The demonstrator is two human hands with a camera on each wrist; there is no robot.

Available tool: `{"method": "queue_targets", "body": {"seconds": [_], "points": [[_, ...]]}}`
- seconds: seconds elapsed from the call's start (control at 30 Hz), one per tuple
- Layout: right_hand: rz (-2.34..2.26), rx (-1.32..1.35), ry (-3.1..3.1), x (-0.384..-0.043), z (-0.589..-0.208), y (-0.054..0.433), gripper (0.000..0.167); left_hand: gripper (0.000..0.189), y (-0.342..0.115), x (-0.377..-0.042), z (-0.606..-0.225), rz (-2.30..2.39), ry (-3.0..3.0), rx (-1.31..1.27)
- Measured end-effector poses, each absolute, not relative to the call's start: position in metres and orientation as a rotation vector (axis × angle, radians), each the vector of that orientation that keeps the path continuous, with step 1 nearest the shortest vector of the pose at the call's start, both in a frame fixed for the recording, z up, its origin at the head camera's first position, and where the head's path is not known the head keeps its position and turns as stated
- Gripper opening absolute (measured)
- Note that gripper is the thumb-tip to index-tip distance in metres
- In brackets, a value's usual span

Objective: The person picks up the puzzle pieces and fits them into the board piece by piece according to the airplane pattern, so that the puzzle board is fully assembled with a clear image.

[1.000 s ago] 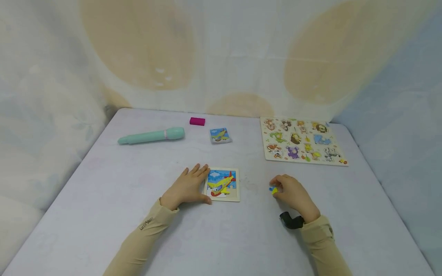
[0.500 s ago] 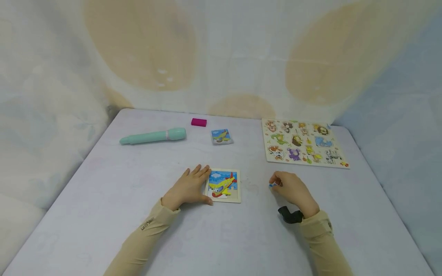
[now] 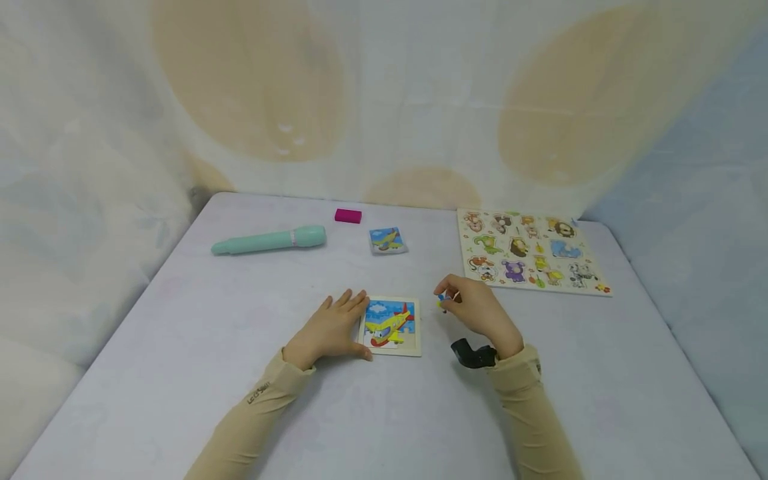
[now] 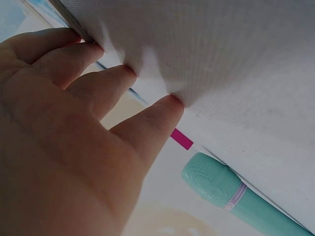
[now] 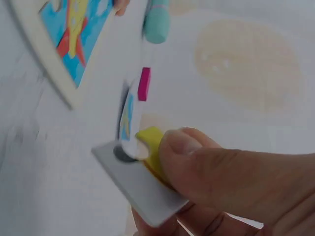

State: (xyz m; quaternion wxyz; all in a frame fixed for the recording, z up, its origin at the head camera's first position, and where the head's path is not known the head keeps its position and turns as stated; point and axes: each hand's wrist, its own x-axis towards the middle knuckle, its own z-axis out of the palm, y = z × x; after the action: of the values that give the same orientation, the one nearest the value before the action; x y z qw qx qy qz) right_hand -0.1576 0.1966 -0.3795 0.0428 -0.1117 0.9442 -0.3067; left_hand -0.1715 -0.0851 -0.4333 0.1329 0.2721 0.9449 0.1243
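A square wooden tray puzzle (image 3: pixel 413 343) with a yellow airplane picture lies in front of me, bare wood showing at its lower right. My left hand (image 3: pixel 329 333), fingers spread, rests on the table against the tray's left edge; its fingertips (image 4: pixel 174 101) show in the left wrist view. To the right of the tray, my right hand (image 3: pixel 480 310) pinches small puzzle pieces above the table. In the right wrist view a yellow puzzle piece (image 5: pixel 153 150) overlaps a whitish flat piece (image 5: pixel 147 199) between thumb and fingers. Their far sides are hidden.
A mint-green thick pen-shaped object (image 3: pixel 270 241) lies at back left. Near it are a magenta block (image 3: pixel 348 216) and a small airplane picture packet (image 3: pixel 387 241). An animal puzzle board (image 3: pixel 531 253) lies at back right. A black curved item (image 3: pixel 473 355) sits at my right wrist.
My right hand has moved left and a little away from me, toward the tray, carrying the puzzle pieces. The left hand stays at the tray's left edge.
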Motion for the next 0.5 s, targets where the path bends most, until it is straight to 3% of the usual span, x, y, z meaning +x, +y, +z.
{"method": "queue_targets", "body": {"seconds": [0.5], "points": [[-1.046, -0.463, 2.672, -0.16, -0.397, 0.167, 0.012, 0.109, -0.085, -0.171, -0.429, 0.349, 2.74, 0.789]]}}
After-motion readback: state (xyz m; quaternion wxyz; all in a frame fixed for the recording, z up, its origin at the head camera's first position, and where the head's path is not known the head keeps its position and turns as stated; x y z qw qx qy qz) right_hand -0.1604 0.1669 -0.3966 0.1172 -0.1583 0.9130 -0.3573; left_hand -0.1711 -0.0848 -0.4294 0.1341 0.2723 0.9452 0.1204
